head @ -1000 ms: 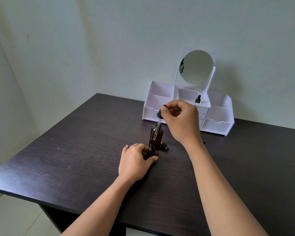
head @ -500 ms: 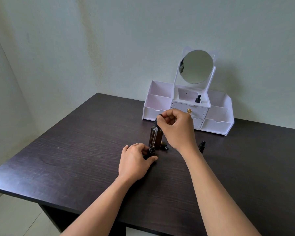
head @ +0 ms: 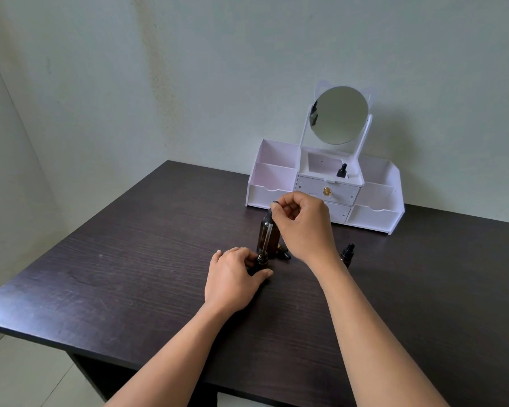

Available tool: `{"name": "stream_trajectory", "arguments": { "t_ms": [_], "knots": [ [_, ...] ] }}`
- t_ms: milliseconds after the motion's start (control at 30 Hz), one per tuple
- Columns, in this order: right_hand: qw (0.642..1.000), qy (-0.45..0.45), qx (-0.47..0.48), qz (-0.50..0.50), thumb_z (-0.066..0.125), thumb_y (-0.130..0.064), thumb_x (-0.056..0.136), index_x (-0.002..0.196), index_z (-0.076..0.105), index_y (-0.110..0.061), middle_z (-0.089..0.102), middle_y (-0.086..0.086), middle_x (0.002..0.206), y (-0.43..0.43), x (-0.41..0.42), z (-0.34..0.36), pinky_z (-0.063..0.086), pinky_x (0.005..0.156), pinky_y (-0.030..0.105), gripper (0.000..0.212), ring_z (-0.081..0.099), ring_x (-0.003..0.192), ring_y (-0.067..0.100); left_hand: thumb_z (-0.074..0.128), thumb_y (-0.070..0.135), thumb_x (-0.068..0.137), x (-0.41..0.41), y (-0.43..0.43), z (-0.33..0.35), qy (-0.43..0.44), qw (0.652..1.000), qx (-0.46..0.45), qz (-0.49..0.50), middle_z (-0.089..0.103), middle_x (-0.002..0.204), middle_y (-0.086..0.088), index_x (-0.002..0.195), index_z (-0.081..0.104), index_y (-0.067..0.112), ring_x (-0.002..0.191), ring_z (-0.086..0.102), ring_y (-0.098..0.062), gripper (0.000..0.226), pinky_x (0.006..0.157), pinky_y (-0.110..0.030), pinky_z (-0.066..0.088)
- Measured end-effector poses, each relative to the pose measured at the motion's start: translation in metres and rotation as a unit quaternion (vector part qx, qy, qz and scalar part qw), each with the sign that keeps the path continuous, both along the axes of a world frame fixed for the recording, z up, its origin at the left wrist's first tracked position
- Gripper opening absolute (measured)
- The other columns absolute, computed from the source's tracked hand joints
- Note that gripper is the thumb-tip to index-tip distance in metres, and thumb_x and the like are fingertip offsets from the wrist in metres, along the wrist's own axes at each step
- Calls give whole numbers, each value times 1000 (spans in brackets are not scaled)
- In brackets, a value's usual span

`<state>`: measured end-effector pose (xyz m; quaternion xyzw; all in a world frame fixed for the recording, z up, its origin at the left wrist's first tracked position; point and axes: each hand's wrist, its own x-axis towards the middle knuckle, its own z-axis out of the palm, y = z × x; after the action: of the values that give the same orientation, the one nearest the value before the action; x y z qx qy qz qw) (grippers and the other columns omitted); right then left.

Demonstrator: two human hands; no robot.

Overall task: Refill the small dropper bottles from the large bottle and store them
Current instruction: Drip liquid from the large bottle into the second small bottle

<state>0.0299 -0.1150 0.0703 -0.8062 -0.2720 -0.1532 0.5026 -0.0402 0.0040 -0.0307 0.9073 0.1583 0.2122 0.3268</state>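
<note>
Head view, right hand [head: 303, 227] pinches dropper [head: 266, 237], near upright, tip in small bottle [head: 261, 260]

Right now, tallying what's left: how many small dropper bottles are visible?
3: held bottle at the left hand; table bottle beside the right forearm; stored bottle in the organizer's middle compartment. An item behind the large bottle may be another.
</note>
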Motion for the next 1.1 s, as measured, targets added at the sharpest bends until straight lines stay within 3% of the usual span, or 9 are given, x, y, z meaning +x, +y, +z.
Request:
{"name": "stream_trajectory", "arguments": {
  "t_ms": [533, 667, 767, 933, 1100],
  "knots": [
    [1000, 9, 15, 2, 76, -21, 85, 74, 68, -24, 60, -14, 60, -1, -3, 0, 45, 57, 10, 14, 56, 57, -2, 75, 56, 80, 0, 1, -1, -2, 1000, 1, -3, 60, 90, 20, 92, 61, 36, 89, 55, -1, 27, 118, -40, 26],
    [999, 18, 50, 1, 74, -22, 85, 80, 72, -17, 66, -6, 67, -2, 0, 5, 53, 61, 22, 7, 60, 61, 2, 75, 56, 79, 0, 0, -1, -1, 1000, 0, -6, 60, 88, 21, 89, 59, 39, 91, 57, -1, 26, 119, -39, 26],
    [991, 17, 130, -5, 72, -21, 86, 86, 72, -13, 73, 3, 75, -2, 7, 13, 60, 68, 35, 8, 69, 71, 18, 75, 56, 79, 0, 0, -3, -4, 1000, -3, -2, 62, 90, 20, 89, 59, 38, 94, 58, -1, 26, 119, -37, 23],
    [976, -49, 205, -63, 71, -18, 87, 88, 72, -7, 72, 3, 76, -4, 16, 31, 54, 65, 26, 11, 65, 67, 14, 76, 56, 78, 1, 0, -4, -7, 1000, -6, -1, 63, 89, 20, 88, 60, 38, 92, 59, -1, 26, 118, -35, 23],
    [975, -75, 197, -65, 70, -18, 88, 89, 71, -7, 72, 2, 78, -1, 23, 34, 51, 63, 21, 11, 63, 67, 14, 75, 56, 79, 1, 0, -4, -3, 1000, -6, -1, 62, 90, 20, 91, 62, 37, 95, 59, 0, 26, 119, -36, 22]
  ]
}}
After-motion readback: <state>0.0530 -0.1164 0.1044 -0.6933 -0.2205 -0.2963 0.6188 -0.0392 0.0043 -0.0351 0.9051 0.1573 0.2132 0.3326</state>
